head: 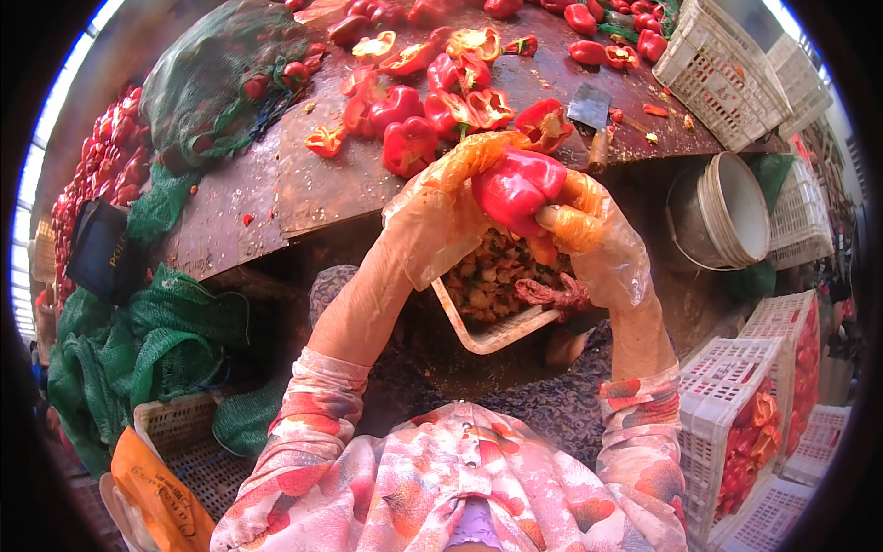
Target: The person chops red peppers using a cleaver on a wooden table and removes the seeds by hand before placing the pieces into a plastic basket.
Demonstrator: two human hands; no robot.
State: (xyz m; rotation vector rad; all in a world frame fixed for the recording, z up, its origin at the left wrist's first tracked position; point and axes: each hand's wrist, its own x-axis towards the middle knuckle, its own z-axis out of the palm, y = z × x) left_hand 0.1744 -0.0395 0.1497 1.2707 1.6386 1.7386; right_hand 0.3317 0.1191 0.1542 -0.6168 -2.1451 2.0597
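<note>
Between both hands I hold a red bell pepper [517,188] over the near edge of the worktable. My left hand [452,186], in an orange-stained clear plastic glove, grips its left and upper side. Gloved the same way, my right hand [586,217] holds its right and lower side, with the thumb pressed on the skin. Just beyond my hands lie halved red peppers [448,110] showing pale insides. Beneath the hands stands a white plastic crate [455,321] filled with pepper cores and scraps [490,276]; a red knotted cloth or cord [552,293] hangs over its rim.
On the tabletop [331,183] rest a cleaver [590,107] and a green mesh sack [214,83] of peppers. A white bucket [735,210] lies tilted at right, near crates of red peppers [731,407]. Green netting [145,345] and an orange bag [159,493] are at left.
</note>
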